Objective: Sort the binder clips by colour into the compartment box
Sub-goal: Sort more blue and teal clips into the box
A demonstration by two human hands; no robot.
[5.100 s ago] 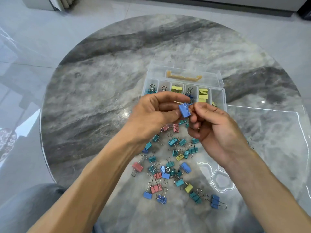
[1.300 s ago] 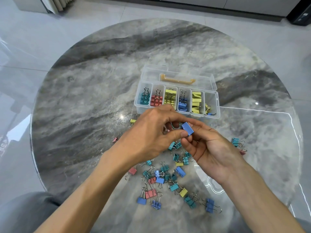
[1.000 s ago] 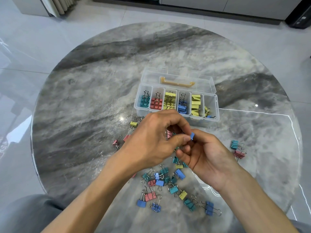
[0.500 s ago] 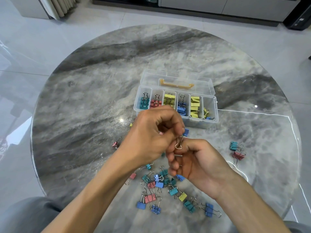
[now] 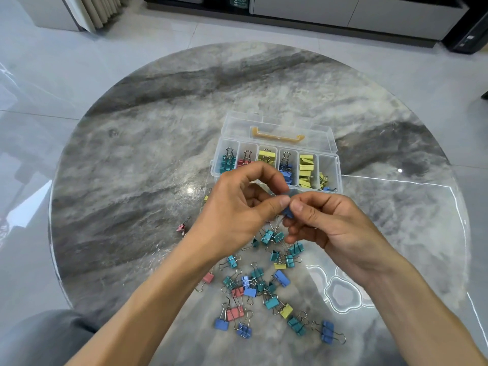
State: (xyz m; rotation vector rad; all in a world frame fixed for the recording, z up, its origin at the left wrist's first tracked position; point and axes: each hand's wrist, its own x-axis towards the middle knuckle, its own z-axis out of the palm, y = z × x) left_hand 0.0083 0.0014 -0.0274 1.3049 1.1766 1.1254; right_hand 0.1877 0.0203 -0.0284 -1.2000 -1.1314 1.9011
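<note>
The blue clip (image 5: 288,212) (blurred) is mostly hidden between both hands' fingers (image 5: 274,204).

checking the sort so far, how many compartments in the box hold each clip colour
teal clips: 1
red clips: 1
blue clips: 1
yellow clips: 2
mixed clips, a few yellow and blue at the near end: 1
total: 6 compartments in the box
</note>
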